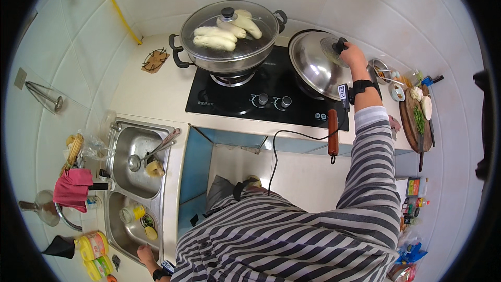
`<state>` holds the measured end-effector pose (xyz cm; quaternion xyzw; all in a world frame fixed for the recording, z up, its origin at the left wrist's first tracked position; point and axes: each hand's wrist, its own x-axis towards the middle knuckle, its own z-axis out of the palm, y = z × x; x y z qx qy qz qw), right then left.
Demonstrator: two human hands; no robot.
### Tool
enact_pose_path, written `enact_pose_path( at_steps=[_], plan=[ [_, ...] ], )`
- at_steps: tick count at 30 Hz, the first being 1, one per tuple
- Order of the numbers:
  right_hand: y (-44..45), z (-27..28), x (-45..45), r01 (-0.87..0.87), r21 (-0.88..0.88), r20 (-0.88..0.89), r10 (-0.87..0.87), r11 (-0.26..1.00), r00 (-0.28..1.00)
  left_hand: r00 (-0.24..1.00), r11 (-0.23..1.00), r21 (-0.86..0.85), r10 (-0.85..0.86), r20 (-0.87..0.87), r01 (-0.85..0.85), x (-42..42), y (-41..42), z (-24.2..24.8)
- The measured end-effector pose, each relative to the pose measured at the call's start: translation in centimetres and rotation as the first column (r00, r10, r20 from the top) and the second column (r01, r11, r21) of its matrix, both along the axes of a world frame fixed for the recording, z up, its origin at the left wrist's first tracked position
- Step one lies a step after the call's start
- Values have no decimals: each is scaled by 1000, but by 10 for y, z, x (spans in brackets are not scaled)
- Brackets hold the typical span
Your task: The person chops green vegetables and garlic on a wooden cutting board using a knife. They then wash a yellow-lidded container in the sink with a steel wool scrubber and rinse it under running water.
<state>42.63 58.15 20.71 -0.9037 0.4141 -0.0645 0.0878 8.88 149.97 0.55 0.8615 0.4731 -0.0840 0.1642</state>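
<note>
My right hand point(353, 55) grips the black knob point(341, 45) of a domed steel lid point(315, 60) with a glass window. Under that lid sits a wok on the right burner, its brown wooden handle point(332, 133) sticking out over the counter's front edge. At the lower left, my left hand point(145, 253) is by the front corner of the near sink basin point(129, 243); its fingers are too small to make out clearly. On the left burner stands a steel steamer pot point(231, 63). Through its glass lid point(188, 33) show several pale, elongated vegetables or dough rolls point(215, 42).
A wooden cutting board point(409, 133) carries chopped greens point(419, 119) and a knife point(420, 143). Small bowls point(397, 93) stand behind it. The far sink basin point(129, 141) holds a ladle point(134, 162); the near one holds a glass jar point(127, 214). A black cable point(276, 156) hangs before me.
</note>
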Motion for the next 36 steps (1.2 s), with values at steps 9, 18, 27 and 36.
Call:
enact_pose_path(
  at_steps=[9,18,27,36],
  plan=[
    [-51,-42,13,-176,-138,31,182,975,983,987,980,131,-142,-75,151,-19,20,-28],
    [-126,-15,70,-283,-250,258,346,926,902,992,959,255,-130,6,124,14,0,-7],
    [268,62,-6,-780,-453,508,844,432,172,785,763,-646,391,480,14,6,34,-7],
    [548,-54,-96,-997,-61,417,909,50,20,921,946,-109,-263,287,305,-36,80,-52]
  ],
)
